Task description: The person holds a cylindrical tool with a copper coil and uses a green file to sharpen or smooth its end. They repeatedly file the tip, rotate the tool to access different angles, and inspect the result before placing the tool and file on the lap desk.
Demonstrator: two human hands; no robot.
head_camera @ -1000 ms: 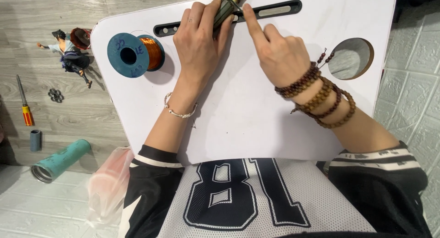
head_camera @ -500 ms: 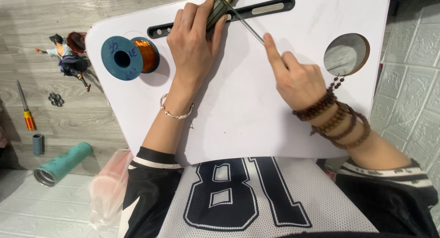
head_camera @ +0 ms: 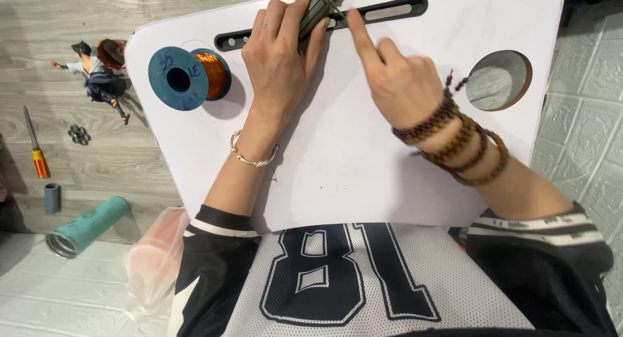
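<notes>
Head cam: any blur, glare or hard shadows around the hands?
Head view: sharp overall, left hand and right hand crisp; soft shadow beside the copper wire spool on the white tray table; no glare; top edge crops the dark cylindrical part.

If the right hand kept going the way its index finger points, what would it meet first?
The right hand points up-left; its index fingertip is already at the dark cylindrical part that the left hand holds, so it would likely meet that first. Whether they already touch is unclear.
</notes>
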